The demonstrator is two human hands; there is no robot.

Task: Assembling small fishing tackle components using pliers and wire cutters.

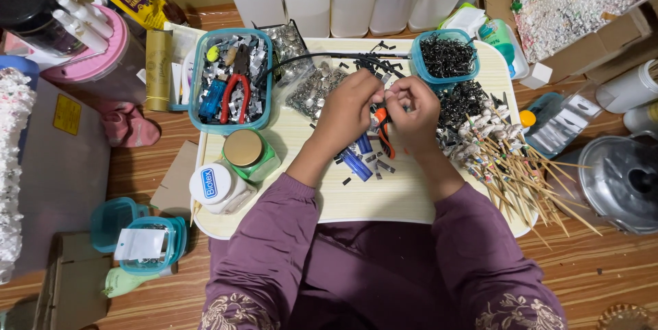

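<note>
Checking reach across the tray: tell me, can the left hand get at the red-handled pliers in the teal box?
Probably yes. The left hand is by the tray's middle, and the red-handled pliers lie on top in the open, lidless teal box to its left. Nothing tall stands between them.

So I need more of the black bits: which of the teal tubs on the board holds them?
The small teal tub at the board's far right, just beyond the right hand. The bigger tub on the left holds silvery pieces and red-handled pliers.
</note>
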